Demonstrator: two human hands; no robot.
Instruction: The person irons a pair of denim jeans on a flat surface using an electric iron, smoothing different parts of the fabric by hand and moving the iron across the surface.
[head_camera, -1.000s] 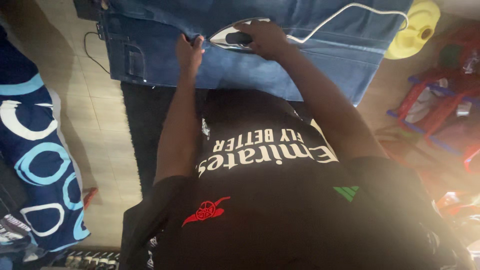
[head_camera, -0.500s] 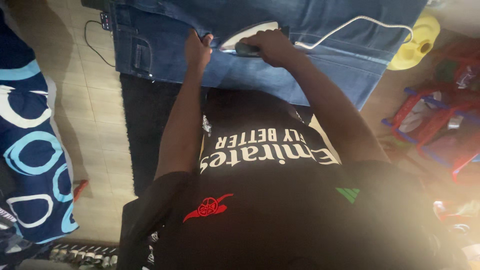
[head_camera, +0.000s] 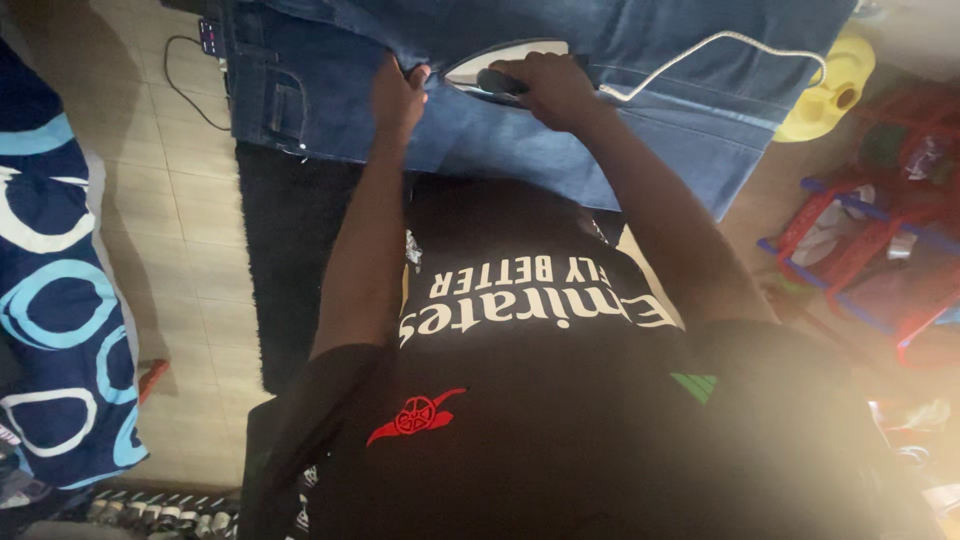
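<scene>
A pair of blue jeans (head_camera: 660, 110) lies spread flat across the top of the view. My right hand (head_camera: 548, 88) grips the dark handle of a silver clothes iron (head_camera: 490, 68) that rests on the denim. A white cord (head_camera: 700, 50) runs from the iron to the right. My left hand (head_camera: 397, 95) pinches a fold of the jeans just left of the iron's tip. My black shirt fills the lower middle of the view.
A black mat (head_camera: 295, 260) lies under the jeans on a tiled floor (head_camera: 180, 260). A blue cloth with light rings (head_camera: 55, 300) is at the left. A yellow container (head_camera: 830, 90) and a red and blue rack (head_camera: 870, 250) stand at the right.
The iron and my right hand have slid a little to the right along the jeans. My left hand keeps its hold on the fold.
</scene>
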